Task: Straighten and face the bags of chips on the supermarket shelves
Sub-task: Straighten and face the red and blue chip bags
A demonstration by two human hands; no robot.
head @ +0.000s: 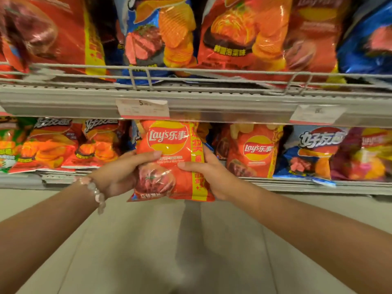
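Observation:
An orange-red Lay's chip bag with a tomato picture and a yellow side stripe is upright, front facing me, just in front of the lower shelf. My left hand grips its left edge, thumb across the front. My right hand grips its right edge, thumb on the front too. A second orange Lay's bag stands on the lower shelf to the right. More bags sit left of the held one.
The upper shelf has a wire front rail and large red, orange and blue bags behind it. Price tags hang on its edge. A blue bag and a purple bag fill the lower right. Pale floor lies below.

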